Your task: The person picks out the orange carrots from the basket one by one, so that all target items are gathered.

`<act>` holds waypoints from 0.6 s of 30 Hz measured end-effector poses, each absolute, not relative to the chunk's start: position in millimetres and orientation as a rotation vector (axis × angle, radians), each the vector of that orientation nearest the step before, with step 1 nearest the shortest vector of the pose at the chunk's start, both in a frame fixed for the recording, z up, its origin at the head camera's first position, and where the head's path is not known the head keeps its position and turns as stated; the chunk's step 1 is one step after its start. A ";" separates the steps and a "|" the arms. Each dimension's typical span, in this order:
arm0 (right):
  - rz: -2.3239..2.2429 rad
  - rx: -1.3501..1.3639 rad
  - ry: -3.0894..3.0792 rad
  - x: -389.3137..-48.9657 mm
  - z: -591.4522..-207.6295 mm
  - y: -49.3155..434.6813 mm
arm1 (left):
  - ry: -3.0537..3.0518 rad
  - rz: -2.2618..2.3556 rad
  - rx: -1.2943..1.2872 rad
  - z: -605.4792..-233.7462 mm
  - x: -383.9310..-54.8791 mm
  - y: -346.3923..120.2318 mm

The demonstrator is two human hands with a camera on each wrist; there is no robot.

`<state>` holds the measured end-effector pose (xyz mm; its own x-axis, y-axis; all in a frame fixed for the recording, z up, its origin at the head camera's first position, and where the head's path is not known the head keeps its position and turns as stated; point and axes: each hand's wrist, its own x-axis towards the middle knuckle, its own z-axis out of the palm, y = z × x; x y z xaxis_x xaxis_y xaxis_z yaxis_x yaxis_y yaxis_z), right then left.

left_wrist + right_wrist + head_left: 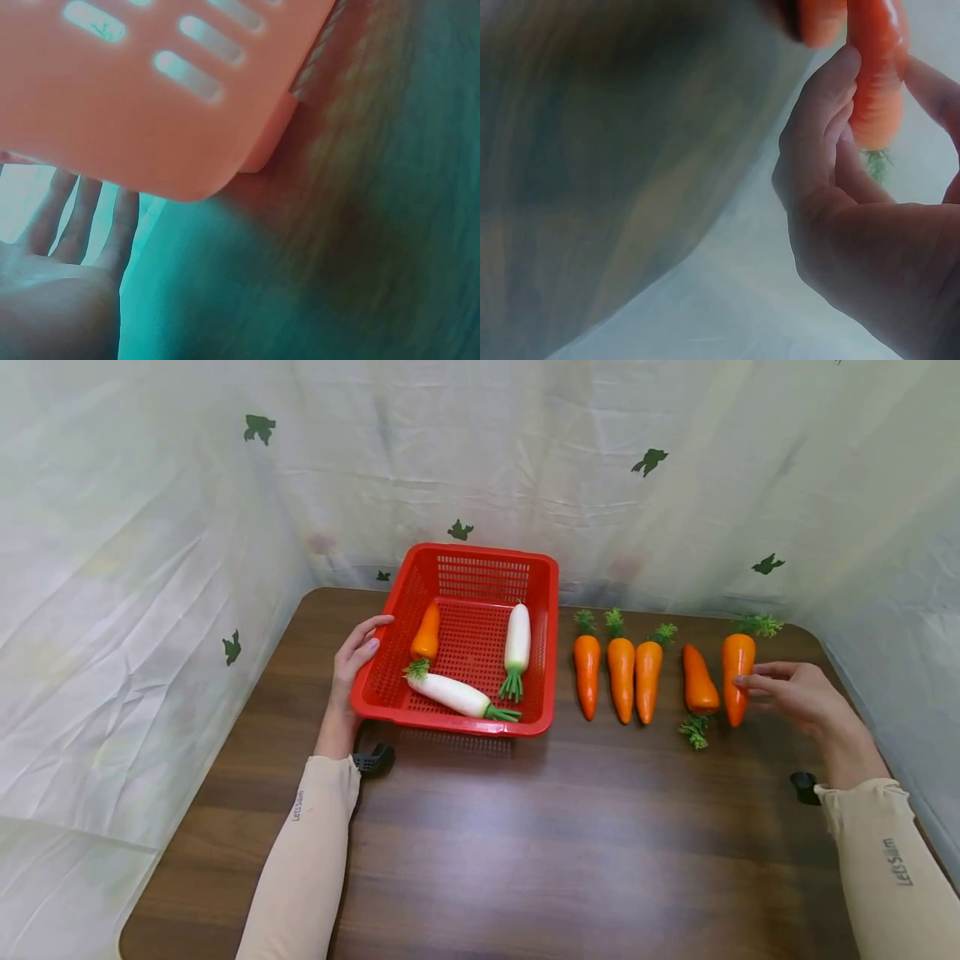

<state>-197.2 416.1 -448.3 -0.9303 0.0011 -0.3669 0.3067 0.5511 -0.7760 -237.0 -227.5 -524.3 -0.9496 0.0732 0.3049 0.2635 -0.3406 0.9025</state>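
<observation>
A red plastic basket (455, 724) stands at the back of the table, and my left hand (356, 664) holds its left rim. In the left wrist view, the fingers (75, 217) reach up to the basket's edge, which hides their tips. Inside the basket lie an orange carrot (426, 635) and two white radishes (517, 639) with green stems. My right hand (798, 697) pinches the rightmost carrot (738, 664) between thumb and fingers. In the right wrist view this carrot (877, 105) sits between the thumb and fingertips, with its leafy top visible.
Beside the basket lie three carrots (621, 681) with their leaves toward the back. Another carrot (699, 681) lies with its leaves toward the front. A pale curtain (480, 460) with green leaf shapes hangs behind the brown wooden table (570, 843).
</observation>
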 end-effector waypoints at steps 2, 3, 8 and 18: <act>-1.318 0.269 2.461 -198.4 -453.8 421.4 | -1.728 -2.436 -0.448 -523.9 -236.9 -227.4; -1.323 0.274 2.448 -199.1 -456.7 423.2 | -1.722 -2.440 -0.451 -523.6 -236.9 -227.4; -1.346 0.291 2.421 -198.1 -468.2 427.7 | -1.719 -2.450 -0.460 -523.4 -237.4 -226.5; -1.301 0.346 2.496 -190.8 -476.7 424.8 | -1.721 -2.460 -0.456 -524.2 -236.1 -225.6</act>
<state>-190.8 424.8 -476.7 -0.9246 0.0716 -0.3741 0.3476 0.5601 -0.7520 -236.1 -225.6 -524.2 -0.9495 0.0848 0.3022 0.2548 -0.3541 0.8998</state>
